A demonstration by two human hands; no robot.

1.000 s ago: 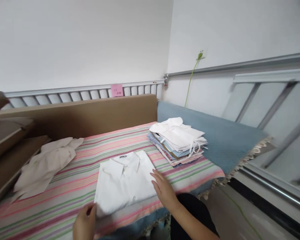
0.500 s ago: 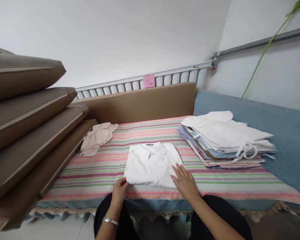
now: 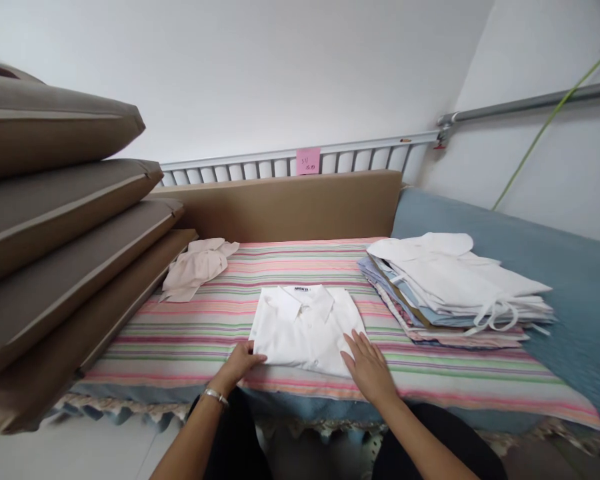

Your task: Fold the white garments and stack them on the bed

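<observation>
A folded white collared shirt [image 3: 307,323] lies on the striped cloth [image 3: 190,333] in front of me. My left hand [image 3: 240,365], with a bracelet at the wrist, rests at the shirt's lower left corner, fingers touching its edge. Flat on the shirt's lower right corner lies my right hand [image 3: 369,365], fingers stretched out. To the right stands a stack of folded clothes [image 3: 455,287], white ones on top. A crumpled cream garment [image 3: 196,267] lies at the back left.
Several brown cushions [image 3: 65,227] are piled at the left, leaning over the striped cloth. A brown board [image 3: 290,203] stands along the back below a white railing with a pink note [image 3: 307,161]. A blue cover [image 3: 570,280] spreads to the right.
The view swung left and settled, bringing the cushions into sight. My left hand slid from the shirt's lower left edge onto its corner. My right hand stays flat on the shirt.
</observation>
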